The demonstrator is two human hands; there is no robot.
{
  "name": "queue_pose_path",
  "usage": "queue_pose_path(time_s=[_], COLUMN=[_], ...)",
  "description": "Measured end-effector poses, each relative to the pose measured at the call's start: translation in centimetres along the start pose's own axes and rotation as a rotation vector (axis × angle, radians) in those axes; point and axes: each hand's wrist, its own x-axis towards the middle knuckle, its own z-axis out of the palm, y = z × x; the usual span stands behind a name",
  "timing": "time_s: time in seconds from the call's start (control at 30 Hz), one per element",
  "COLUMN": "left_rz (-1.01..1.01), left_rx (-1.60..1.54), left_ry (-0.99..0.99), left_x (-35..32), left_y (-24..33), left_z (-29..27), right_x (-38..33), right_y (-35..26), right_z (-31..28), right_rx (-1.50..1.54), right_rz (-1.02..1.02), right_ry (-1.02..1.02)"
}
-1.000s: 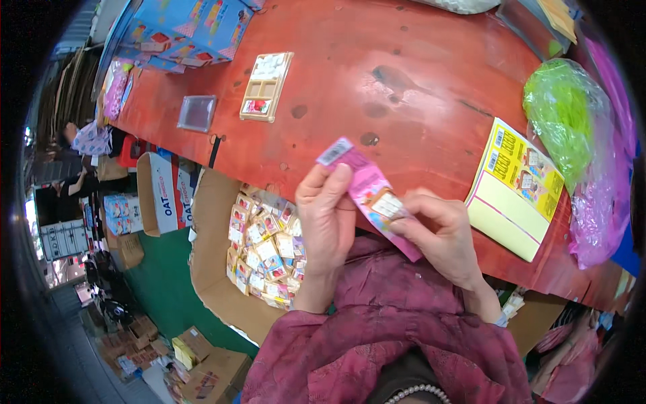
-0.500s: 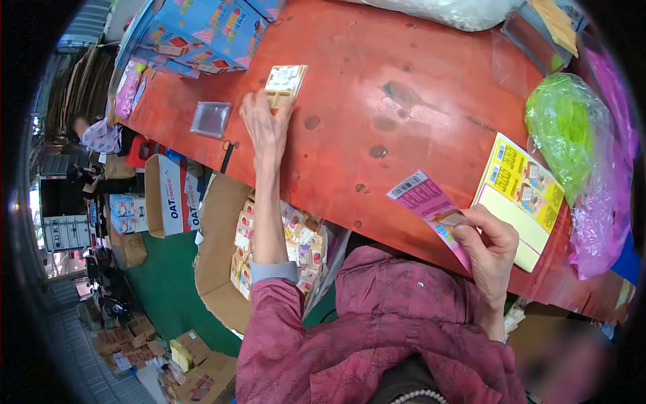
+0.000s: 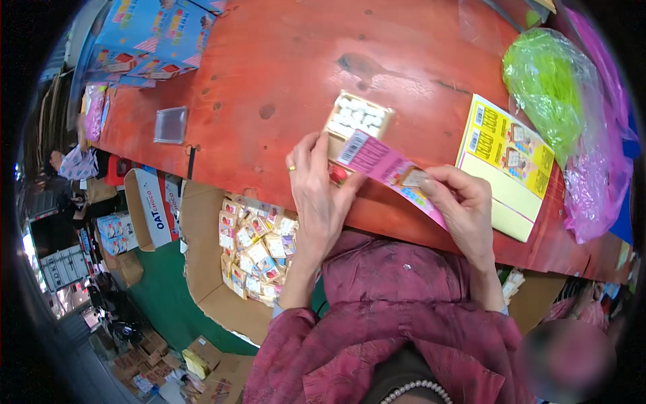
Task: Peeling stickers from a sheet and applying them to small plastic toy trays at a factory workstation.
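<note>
A small shallow tan box [image 3: 331,132] with rows of white pieces in its far part is held in my left hand [image 3: 315,195]. A bit of red shows at its near end beside my thumb. My right hand [image 3: 464,205] pinches a pink printed label strip [image 3: 383,168] between thumb and fingers. The strip's far end lies over the box's near right corner; whether it touches is hard to make out. To the right of that hand is a stack of yellow and cream label sheets [image 3: 515,195] on the red table [image 3: 269,74].
A clear plastic lid [image 3: 171,125] lies left on the table, near blue printed cartons [image 3: 151,47]. Green and pink plastic bags [image 3: 552,94] sit at the right. Below the table's edge, a cardboard box [image 3: 208,283] holds many small packed boxes.
My left hand has brought the small box from the far left toward me and to the right. The pink strip in my right hand now overlaps that box.
</note>
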Motion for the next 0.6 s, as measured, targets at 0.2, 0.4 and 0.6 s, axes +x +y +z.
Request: queue_pose_path(time_s=[0.2,0.4,0.6], left_rz=[-0.304,-0.528,-0.507], left_rx=[-0.835,-1.108,-0.887], left_ry=[0.047,0.025,0.166], left_x=[-2.4,-2.2,-2.2], left_y=[0.0,0.6,0.7], left_z=[-0.5,-1.1,0.0], right_x=[0.6,0.6,-0.7], right_y=[1.2,1.4,0.9], right_z=[0.8,2.7,2.6], right_rx=[-0.094,-0.193,-0.392], right_rz=[-0.077,-0.26,-0.056], right_ry=[-0.031,-0.028,0.016])
